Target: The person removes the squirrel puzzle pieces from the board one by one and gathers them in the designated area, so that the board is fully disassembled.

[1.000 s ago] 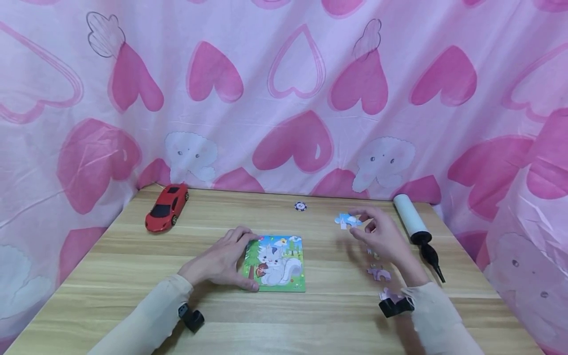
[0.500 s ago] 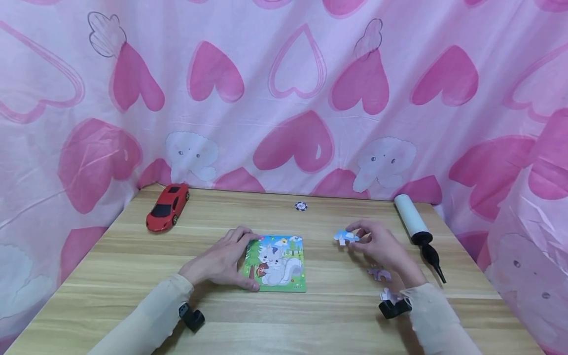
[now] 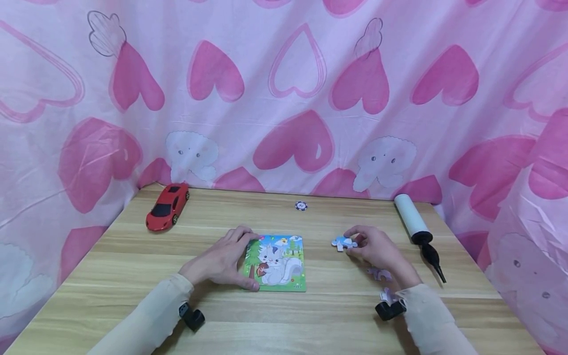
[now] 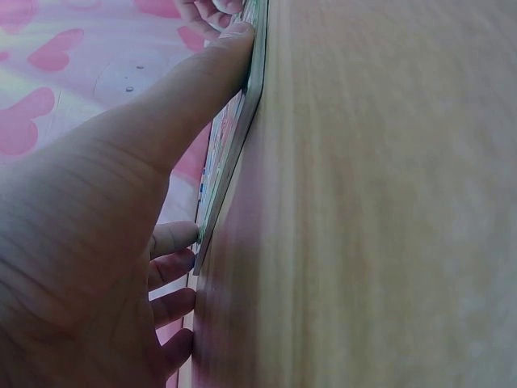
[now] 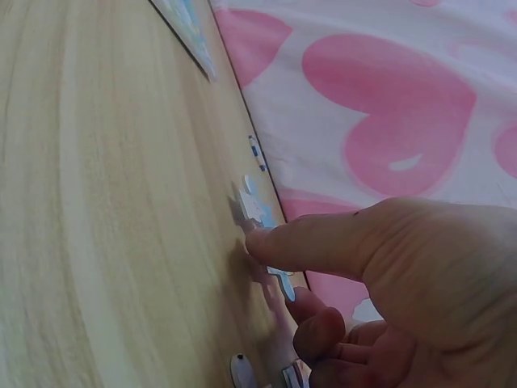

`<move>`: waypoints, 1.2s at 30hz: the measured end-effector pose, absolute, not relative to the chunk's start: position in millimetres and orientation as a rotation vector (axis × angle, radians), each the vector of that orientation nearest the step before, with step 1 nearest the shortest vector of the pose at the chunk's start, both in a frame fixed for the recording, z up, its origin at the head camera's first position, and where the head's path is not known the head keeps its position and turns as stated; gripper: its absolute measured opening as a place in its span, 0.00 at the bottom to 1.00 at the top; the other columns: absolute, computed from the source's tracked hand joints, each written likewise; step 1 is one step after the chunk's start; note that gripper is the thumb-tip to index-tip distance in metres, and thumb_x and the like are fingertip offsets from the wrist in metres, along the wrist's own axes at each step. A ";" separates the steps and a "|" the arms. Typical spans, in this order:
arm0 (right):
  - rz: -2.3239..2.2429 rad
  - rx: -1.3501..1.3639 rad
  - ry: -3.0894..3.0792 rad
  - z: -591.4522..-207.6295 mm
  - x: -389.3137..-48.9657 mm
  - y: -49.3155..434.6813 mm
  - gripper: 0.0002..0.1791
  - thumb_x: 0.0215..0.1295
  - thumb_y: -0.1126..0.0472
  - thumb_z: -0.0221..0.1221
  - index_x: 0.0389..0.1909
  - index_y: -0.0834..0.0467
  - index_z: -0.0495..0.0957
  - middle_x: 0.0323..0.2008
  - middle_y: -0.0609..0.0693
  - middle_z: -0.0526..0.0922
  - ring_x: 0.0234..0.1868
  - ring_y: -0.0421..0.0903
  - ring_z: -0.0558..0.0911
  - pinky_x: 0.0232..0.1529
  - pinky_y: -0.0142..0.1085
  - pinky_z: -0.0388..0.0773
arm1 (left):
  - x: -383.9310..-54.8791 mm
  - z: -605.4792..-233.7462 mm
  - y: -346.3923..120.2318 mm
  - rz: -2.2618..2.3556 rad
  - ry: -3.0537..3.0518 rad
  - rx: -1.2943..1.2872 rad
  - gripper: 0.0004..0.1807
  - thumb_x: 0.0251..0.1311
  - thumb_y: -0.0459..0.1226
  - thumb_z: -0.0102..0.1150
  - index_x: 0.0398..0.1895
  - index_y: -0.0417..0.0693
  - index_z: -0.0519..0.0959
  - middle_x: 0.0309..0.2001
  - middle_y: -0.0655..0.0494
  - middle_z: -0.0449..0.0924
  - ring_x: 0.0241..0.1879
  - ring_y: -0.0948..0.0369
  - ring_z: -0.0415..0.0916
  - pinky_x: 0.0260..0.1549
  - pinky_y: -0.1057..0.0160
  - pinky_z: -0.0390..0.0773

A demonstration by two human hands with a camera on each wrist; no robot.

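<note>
A square puzzle board [image 3: 279, 266] with a white squirrel picture lies flat mid-table. My left hand [image 3: 222, 259] spans its left side, thumb on the near-left corner, fingers at the far-left corner; in the left wrist view that thumb [image 4: 210, 77] lies along the board's edge. To the board's right, my right hand [image 3: 377, 249] pinches a blue-and-white jigsaw piece [image 3: 340, 243] between thumb and fingers. In the right wrist view the piece [image 5: 252, 202] is held close over the wood. Under the right wrist lie purple jigsaw pieces [image 3: 380, 274], partly hidden.
A red toy car [image 3: 166, 208] stands at the back left and a small round chip [image 3: 301, 206] at the back middle. A white hand pump [image 3: 411, 217] with a black nozzle lies at the right. Pink heart-print cloth [image 3: 284, 98] hangs behind the table.
My right hand has come nearer and slightly left with the jigsaw piece, passing over the pieces on the right. My left hand and the puzzle board have stayed in place.
</note>
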State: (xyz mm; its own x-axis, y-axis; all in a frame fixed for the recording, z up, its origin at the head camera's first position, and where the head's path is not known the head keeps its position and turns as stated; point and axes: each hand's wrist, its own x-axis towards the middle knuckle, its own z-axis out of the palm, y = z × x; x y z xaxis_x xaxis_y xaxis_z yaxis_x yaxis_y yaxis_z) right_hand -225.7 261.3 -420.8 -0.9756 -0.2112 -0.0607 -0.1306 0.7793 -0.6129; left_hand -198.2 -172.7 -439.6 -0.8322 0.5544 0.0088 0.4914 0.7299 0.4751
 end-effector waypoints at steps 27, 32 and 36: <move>-0.912 -0.251 2.829 -418.0 -224.7 260.8 0.20 0.71 0.62 0.75 0.62 0.55 0.87 0.53 0.57 0.87 0.48 0.52 0.81 0.50 0.49 0.82 | -198.4 -438.1 -172.4 0.701 2.791 0.838 0.68 0.47 0.73 0.81 0.85 0.49 0.65 0.79 0.47 0.62 0.76 0.47 0.62 0.79 0.36 0.69; -0.913 -0.240 2.821 -417.3 -223.9 260.1 0.20 0.71 0.61 0.75 0.62 0.55 0.87 0.53 0.57 0.87 0.48 0.52 0.81 0.50 0.49 0.82 | -198.3 -438.1 -172.5 0.707 2.788 0.837 0.68 0.47 0.73 0.82 0.85 0.49 0.65 0.79 0.48 0.62 0.75 0.47 0.62 0.79 0.36 0.69; -0.905 -0.226 2.821 -417.7 -223.6 259.5 0.21 0.71 0.62 0.75 0.63 0.55 0.87 0.54 0.57 0.87 0.49 0.53 0.81 0.52 0.49 0.81 | -198.5 -438.4 -172.8 0.708 2.786 0.841 0.68 0.47 0.73 0.82 0.85 0.49 0.65 0.79 0.48 0.62 0.75 0.48 0.62 0.78 0.37 0.69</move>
State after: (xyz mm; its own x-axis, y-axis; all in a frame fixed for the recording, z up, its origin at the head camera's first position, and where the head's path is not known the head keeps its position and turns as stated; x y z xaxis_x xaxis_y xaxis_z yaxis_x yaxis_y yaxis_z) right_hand -223.6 259.5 -417.7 -0.9740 -0.1950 -0.1156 -0.0914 0.8044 -0.5870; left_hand -198.5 -172.8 -438.4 -0.8325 0.5540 -0.0036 0.4851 0.7322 0.4780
